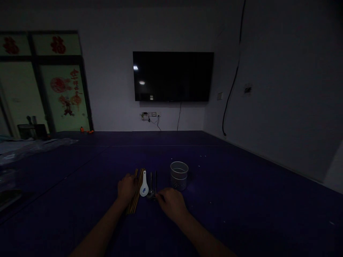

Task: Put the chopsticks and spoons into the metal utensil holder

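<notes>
A bundle of wooden chopsticks (136, 194) lies on the dark blue surface, spread side by side. My left hand (127, 188) rests against their left edge with its fingers curled; what the fingertips hold, if anything, is hidden. Right of the chopsticks is a white soup spoon (144, 189) with a blue motif, its bowl toward me. A metal spoon (151, 185) lies beside it. My right hand (171, 201) pinches the near end of a thin metal utensil (155, 180), whose head is covered by the fingers. Just beyond this hand a metal utensil holder (179, 175) with a perforated lower part stands upright.
Clear plastic sheeting (37, 146) lies at the left, with a dark object (9, 198) nearer me. Small orange items (87, 131) sit by the glass door (64, 96). A television (173, 76) hangs on the far wall; a black cable (231, 92) runs down the right wall.
</notes>
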Demonstrator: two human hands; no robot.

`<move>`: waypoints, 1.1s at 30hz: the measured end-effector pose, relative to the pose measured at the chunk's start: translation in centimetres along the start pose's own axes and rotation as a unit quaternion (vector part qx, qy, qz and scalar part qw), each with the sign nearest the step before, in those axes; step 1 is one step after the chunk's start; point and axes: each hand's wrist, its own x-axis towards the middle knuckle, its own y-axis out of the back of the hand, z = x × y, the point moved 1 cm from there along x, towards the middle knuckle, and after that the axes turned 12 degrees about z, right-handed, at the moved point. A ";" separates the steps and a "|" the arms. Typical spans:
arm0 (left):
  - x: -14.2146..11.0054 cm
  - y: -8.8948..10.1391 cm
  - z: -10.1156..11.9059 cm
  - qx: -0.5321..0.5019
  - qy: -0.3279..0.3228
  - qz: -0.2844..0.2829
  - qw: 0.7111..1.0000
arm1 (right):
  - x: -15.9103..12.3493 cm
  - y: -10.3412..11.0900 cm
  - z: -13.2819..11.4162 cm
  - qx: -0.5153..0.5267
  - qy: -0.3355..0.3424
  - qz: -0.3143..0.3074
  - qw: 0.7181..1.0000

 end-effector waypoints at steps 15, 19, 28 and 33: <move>-0.4 1.1 0.2 0.052 0.020 0.014 0.998 | 0.0 0.0 0.0 0.003 -0.001 -0.010 1.000; -0.6 1.3 0.1 0.068 0.028 0.010 0.997 | 0.1 0.0 0.0 0.006 -0.002 -0.009 1.000; -0.2 0.6 -0.2 0.061 0.018 -0.032 0.997 | -0.1 -0.3 0.2 -0.004 0.011 0.010 1.000; -0.3 0.5 -0.3 0.062 0.013 -0.027 0.998 | 0.0 -0.3 0.3 0.000 0.011 0.013 1.000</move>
